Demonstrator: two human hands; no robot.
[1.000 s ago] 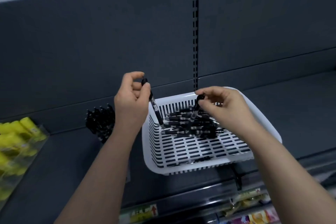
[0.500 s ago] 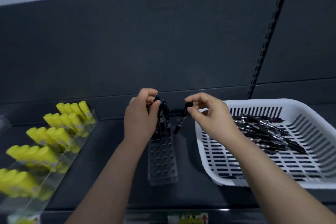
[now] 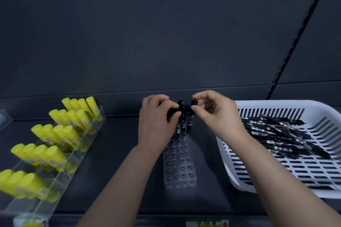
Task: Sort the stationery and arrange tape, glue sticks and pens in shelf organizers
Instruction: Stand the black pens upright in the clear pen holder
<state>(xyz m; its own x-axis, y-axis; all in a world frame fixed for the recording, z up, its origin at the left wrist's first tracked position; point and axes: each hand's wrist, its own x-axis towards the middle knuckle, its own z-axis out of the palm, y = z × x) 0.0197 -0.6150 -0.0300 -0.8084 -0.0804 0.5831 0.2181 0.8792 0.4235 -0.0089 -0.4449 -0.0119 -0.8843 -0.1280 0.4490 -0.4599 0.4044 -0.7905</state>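
A clear pen holder [image 3: 180, 167] with rows of round holes stands on the dark shelf; several black pens [image 3: 181, 120] stand upright in its far rows. My left hand [image 3: 156, 121] grips the top of a black pen at the holder's far left. My right hand [image 3: 215, 112] pinches the top of another black pen [image 3: 191, 116] that stands nearly upright over the holder's far right. A white slotted basket [image 3: 276, 105] to the right holds several loose black pens [image 3: 284, 138].
A clear tiered organizer [image 3: 60, 177] at the left holds rows of yellow glue sticks [image 3: 70, 134]. The dark back panel [image 3: 166, 42] rises right behind the holder. Shelf-edge labels [image 3: 206, 224] show at the bottom.
The view swung left from the basket to the pen holder. Both hands carried a pen each from over the basket to the holder's far rows, and the pens are now more upright.
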